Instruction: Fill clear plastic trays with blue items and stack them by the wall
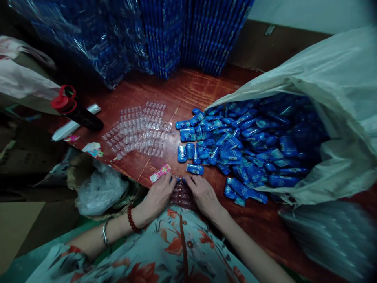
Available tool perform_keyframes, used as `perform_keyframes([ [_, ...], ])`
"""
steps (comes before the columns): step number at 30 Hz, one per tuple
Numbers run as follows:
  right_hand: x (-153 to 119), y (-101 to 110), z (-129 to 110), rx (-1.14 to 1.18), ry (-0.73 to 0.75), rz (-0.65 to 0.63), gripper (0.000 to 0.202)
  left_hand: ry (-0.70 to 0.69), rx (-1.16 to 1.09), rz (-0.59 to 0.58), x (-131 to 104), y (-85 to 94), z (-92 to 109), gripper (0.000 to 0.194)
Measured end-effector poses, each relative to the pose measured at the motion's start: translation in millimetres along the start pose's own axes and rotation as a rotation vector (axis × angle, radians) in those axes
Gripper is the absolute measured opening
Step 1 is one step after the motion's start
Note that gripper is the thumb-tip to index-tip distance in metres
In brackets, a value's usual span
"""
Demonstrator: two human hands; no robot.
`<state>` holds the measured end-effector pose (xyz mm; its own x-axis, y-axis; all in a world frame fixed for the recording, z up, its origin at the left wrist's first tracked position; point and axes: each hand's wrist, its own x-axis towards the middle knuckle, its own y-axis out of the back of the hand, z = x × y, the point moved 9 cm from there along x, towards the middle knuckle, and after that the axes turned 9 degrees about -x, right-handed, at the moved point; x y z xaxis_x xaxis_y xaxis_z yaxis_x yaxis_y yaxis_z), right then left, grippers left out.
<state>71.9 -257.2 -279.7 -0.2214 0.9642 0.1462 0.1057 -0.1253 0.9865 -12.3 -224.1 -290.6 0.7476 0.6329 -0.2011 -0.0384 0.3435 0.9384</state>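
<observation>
A clear plastic blister tray [180,198] with rows of moulded pockets lies at the table's front edge, against my body. My left hand [159,196] is at its left side, fingers closed on a small blue packet [178,179] at the tray's far end. Over the right side, my right hand [204,196] has its fingers closed on another blue packet [184,179]; both packets are mostly hidden by fingertips. A single blue packet [194,169] lies just beyond my right hand. Close to my left fingertips is a pink printed strip [160,173].
A white woven sack [297,84] lies open at right, spilling many blue packets [229,153]. Clear blister trays [138,131] are fanned out at centre left. A black bottle with red lid [85,118] stands at left. Wrapped blue stacks [161,35] line the back.
</observation>
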Motion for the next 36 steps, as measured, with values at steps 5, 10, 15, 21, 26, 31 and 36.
perform_keyframes([
  [5, 17, -1, -7, -0.122, -0.003, -0.107, 0.03, -0.079, 0.11, -0.112, 20, -3.4, 19, 0.027],
  [10, 16, 0, -7, -0.102, -0.045, -0.102, 0.032, -0.157, 0.096, -0.112, 28, -4.0, 19, 0.027],
  [15, 13, 1, 2, -0.059, -0.088, -0.133, 0.032, -0.236, -0.01, -0.085, 33, 5.5, -1, 0.036],
  [21, 11, 2, -1, -0.09, -0.073, -0.131, 0.03, -0.24, -0.028, -0.131, 25, 2.4, 1, 0.032],
  [26, 15, -1, -6, -0.101, -0.08, -0.144, 0.026, -0.165, 0.114, -0.173, 28, -13.6, 19, 0.028],
  [31, 19, -3, 9, -0.049, -0.138, -0.111, 0.027, -0.177, 0.045, -0.09, 42, -2.7, 12, 0.035],
  [36, 5, 6, 50, 0.287, -0.26, 0.021, 0.028, -0.288, -0.432, -0.082, 51, 34.6, -16, 0.052],
])
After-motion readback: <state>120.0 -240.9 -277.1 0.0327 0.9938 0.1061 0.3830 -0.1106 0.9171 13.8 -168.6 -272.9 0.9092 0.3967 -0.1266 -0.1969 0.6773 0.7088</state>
